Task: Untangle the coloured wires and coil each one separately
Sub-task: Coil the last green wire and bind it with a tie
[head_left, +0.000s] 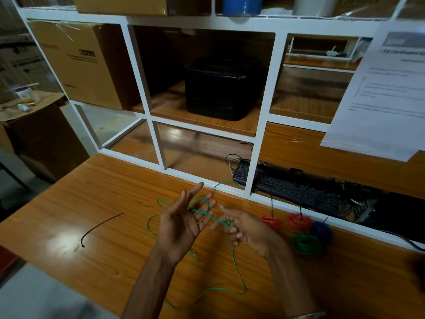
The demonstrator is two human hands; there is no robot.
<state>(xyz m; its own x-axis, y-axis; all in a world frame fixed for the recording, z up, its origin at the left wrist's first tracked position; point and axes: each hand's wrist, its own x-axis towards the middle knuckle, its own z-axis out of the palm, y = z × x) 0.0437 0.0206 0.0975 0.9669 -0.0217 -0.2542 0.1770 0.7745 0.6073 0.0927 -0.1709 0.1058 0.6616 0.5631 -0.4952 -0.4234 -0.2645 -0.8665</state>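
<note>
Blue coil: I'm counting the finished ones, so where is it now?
In the head view the blue coil lies on the table's right side, right of the green coil and beside the nearer red coil.

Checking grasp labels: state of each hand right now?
Left hand: open, fingers straight, green wire looped over them.
Right hand: pinching the green wire.
</note>
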